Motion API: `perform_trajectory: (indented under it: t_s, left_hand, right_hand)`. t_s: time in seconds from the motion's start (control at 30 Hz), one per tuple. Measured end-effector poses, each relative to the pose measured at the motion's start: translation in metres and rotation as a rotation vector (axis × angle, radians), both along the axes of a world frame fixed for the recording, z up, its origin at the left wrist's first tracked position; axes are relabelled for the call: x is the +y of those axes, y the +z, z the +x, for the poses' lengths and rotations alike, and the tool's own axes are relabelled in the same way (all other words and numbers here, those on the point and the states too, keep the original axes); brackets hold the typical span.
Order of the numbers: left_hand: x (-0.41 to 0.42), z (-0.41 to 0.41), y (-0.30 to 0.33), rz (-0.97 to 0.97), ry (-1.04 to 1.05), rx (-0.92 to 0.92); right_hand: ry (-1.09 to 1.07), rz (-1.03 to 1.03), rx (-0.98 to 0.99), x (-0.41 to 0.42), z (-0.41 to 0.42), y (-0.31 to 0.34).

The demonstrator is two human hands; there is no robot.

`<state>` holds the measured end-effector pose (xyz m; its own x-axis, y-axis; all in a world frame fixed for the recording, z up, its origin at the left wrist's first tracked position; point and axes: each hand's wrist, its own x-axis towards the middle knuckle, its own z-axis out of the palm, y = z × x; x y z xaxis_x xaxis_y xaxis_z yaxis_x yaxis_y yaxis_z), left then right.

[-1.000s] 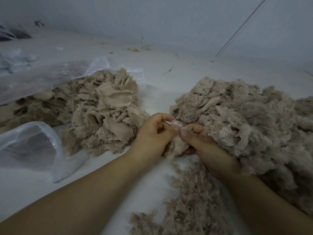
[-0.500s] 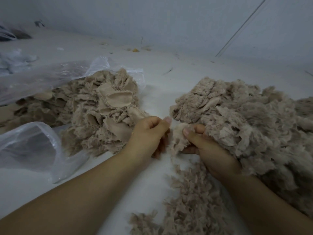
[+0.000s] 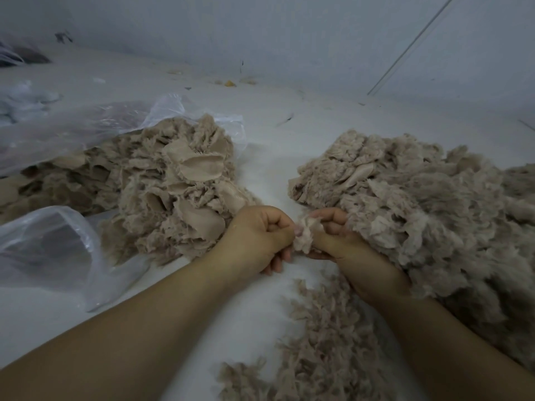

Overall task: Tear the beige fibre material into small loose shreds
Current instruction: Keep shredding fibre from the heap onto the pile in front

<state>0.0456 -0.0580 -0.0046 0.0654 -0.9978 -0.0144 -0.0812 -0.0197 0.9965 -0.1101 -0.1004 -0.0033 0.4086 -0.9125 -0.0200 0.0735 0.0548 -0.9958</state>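
Note:
My left hand (image 3: 260, 235) and my right hand (image 3: 338, 241) meet at the middle of the view, and both pinch one small pale tuft of beige fibre (image 3: 307, 234) between them. To the left lies a heap of flat, coarse beige fibre pieces (image 3: 162, 192), partly spilling from a clear plastic bag. A big fluffy mound of beige fibre (image 3: 419, 204) fills the right side, and my right wrist rests against it. Loose small shreds (image 3: 327, 337) lie scattered on the white surface below my hands.
A clear plastic bag (image 3: 86, 125) covers the back of the left heap, and another crumpled clear bag (image 3: 49, 244) lies at the near left. The white surface (image 3: 269, 134) runs back to a pale wall, with a few small scraps near it.
Between the earlier frames my left hand pulled a little to the left off the tuft. Now it is back against the tuft, fingers curled, and both hands sit slightly closer together.

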Motion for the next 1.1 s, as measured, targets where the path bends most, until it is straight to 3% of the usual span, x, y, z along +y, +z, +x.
perform_trajectory:
  t_s: [0.13,0.33,0.53,0.7,0.77,0.9,0.93,1.1]
  left_hand:
    - [-0.002,0.004,0.0,-0.027,0.102,0.115]
    - [-0.005,0.006,-0.003,-0.08,0.249,0.282]
    - [0.001,0.009,-0.001,-0.118,-0.039,0.409]
    - [0.002,0.009,0.005,-0.152,-0.09,0.619]
    - [0.003,0.012,0.005,-0.194,-0.12,0.54]
    - [0.01,0.014,0.008,-0.146,-0.517,0.055]
    - [0.01,0.014,0.008,-0.134,-0.536,-0.013]
    - [0.0,0.006,0.001,-0.041,-0.088,-0.048]
  right_hand:
    - [0.018,-0.068,0.079,-0.001,-0.005,-0.005]
    - [0.016,-0.027,0.001,-0.001,-0.002,-0.002]
    - [-0.006,-0.007,0.033,0.002,0.0,0.01]
    - [-0.054,0.02,0.047,0.002,-0.001,0.009]
    - [-0.078,0.036,0.047,0.002,-0.001,0.008]
    - [-0.026,0.078,0.102,0.006,-0.001,0.006]
    - [0.007,0.092,0.108,0.008,0.0,0.006]
    - [-0.063,0.098,0.06,0.007,0.002,0.011]
